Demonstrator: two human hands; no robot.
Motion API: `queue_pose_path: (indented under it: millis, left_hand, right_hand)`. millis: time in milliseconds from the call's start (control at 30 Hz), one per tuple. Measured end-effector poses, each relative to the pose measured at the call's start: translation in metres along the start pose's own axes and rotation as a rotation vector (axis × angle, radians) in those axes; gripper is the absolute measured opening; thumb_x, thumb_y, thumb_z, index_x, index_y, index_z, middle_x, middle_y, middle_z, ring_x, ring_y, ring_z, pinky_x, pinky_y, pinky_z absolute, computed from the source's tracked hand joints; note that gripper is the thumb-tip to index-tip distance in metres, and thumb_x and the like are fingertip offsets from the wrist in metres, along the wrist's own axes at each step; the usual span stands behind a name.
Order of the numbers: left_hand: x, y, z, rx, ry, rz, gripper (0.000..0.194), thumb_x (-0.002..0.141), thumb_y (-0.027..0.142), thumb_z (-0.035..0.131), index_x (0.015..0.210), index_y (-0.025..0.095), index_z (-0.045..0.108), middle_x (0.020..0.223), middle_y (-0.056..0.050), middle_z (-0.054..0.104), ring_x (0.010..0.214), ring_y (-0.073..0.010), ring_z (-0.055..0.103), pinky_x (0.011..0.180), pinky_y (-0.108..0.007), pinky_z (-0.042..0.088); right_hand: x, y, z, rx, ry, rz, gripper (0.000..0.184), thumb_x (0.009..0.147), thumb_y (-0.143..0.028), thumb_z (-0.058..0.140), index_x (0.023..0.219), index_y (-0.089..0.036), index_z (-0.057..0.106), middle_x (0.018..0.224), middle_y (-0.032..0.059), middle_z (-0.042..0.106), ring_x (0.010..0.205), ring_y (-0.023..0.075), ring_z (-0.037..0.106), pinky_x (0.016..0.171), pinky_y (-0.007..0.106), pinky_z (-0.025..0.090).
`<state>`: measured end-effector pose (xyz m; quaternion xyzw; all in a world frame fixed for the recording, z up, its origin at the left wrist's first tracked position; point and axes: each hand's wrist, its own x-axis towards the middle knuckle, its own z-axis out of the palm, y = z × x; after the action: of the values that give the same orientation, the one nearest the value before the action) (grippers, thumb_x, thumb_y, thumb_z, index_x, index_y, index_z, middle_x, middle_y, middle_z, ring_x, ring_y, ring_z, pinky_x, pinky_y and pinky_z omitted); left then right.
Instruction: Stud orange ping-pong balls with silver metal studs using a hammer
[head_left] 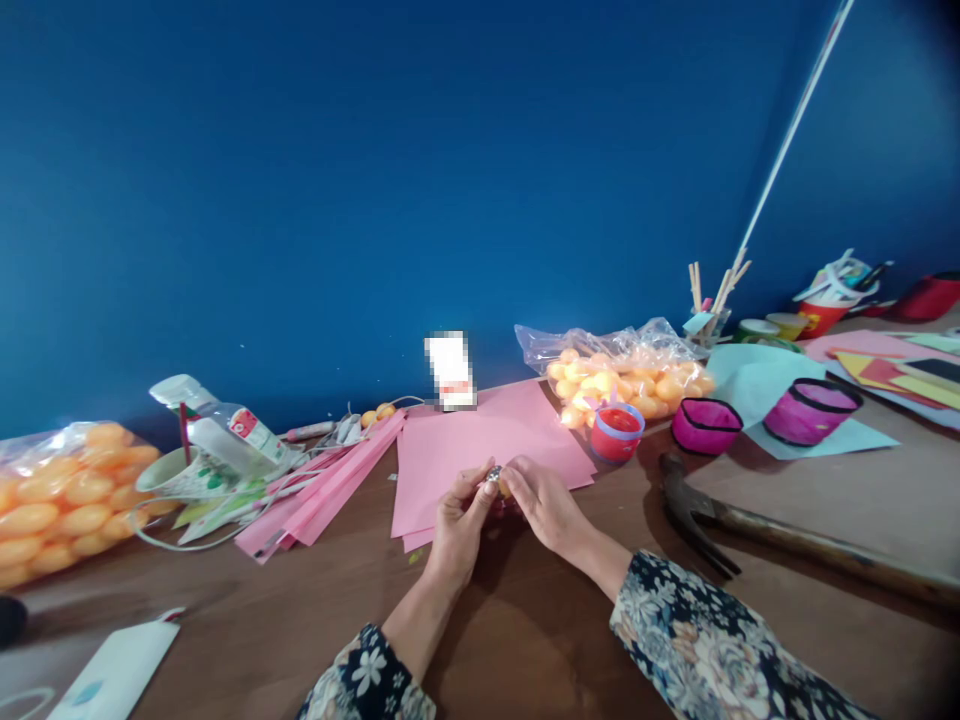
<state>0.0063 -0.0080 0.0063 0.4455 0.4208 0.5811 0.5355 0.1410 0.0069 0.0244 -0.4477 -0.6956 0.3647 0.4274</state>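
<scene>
Both my hands meet over the near edge of the stacked pink paper (480, 425). My left hand (456, 525) is closed, its thumb and fingertips pinching a small silvery piece (494, 474). My right hand (551, 508) is closed too, with its fingertips right beside that piece. Between the hands an orange-brown bit (505, 488) shows; most of it is hidden by fingers, and I cannot tell its kind. A red tub with a purple rim (618, 440) stands beyond my right hand.
A claw hammer (795, 540) lies at right near two magenta fabric cups (706, 425). Bags of orange balls stand at back right (637, 385) and far left (67, 495). Pink strips (330, 485), a tilted bottle (225, 435) and a cup (180, 472) are at left. A blue wall (337, 200) rises behind.
</scene>
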Motion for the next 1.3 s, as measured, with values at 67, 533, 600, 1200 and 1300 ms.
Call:
queue_pose_path:
  millis: [67, 533, 600, 1200, 1300]
  left_hand:
    - [0.000, 0.000, 0.000, -0.024, 0.003, -0.018, 0.037, 0.072, 0.033, 0.062, 0.106, 0.021, 0.062, 0.095, -0.004, 0.059, 0.070, -0.0108, 0.054, 0.059, -0.021, 0.046]
    - [0.005, 0.002, -0.001, -0.272, 0.012, -0.167, 0.041, 0.073, 0.037, 0.062, 0.108, 0.017, 0.058, 0.083, -0.005, 0.064, 0.061, -0.0085, 0.055, 0.057, -0.020, 0.048]
    - [0.007, 0.001, -0.003, -0.352, 0.024, -0.197, 0.042, 0.074, 0.040, 0.059, 0.109, 0.017, 0.057, 0.083, -0.006, 0.065, 0.061, -0.0091, 0.056, 0.057, -0.020, 0.049]
    - [0.013, -0.005, -0.010, -0.471, 0.135, -0.288, 0.038, 0.077, 0.044, 0.054, 0.092, 0.010, 0.063, 0.074, -0.008, 0.068, 0.059, -0.0099, 0.061, 0.057, -0.019, 0.052]
    - [0.013, -0.004, -0.009, -0.469, 0.134, -0.282, 0.038, 0.077, 0.044, 0.054, 0.094, 0.011, 0.063, 0.074, -0.008, 0.068, 0.059, -0.0095, 0.061, 0.057, -0.019, 0.052]
  right_hand:
    - [0.000, 0.001, 0.000, -0.011, 0.007, -0.001, 0.033, 0.089, -0.044, 0.035, 0.070, -0.019, 0.047, 0.060, -0.0021, 0.053, 0.058, 0.0124, 0.053, 0.055, 0.022, 0.038]
    - [0.005, 0.010, -0.007, -0.070, 0.072, -0.003, 0.037, 0.091, -0.034, 0.027, 0.081, -0.017, 0.058, 0.061, 0.0024, 0.061, 0.058, 0.0147, 0.057, 0.058, 0.025, 0.043]
    - [0.008, 0.016, -0.009, -0.122, 0.117, 0.017, 0.031, 0.090, -0.029, 0.030, 0.087, -0.017, 0.059, 0.068, 0.0035, 0.063, 0.065, 0.0159, 0.059, 0.063, 0.026, 0.044]
    - [0.011, 0.029, -0.012, -0.573, 0.094, -0.230, 0.023, 0.085, -0.016, 0.041, 0.099, -0.018, 0.059, 0.095, 0.0087, 0.060, 0.091, 0.0214, 0.053, 0.081, 0.034, 0.042]
    - [0.010, 0.028, -0.010, -0.705, 0.022, -0.214, 0.025, 0.083, -0.012, 0.042, 0.100, -0.019, 0.059, 0.095, 0.0081, 0.059, 0.087, 0.0212, 0.052, 0.078, 0.032, 0.042]
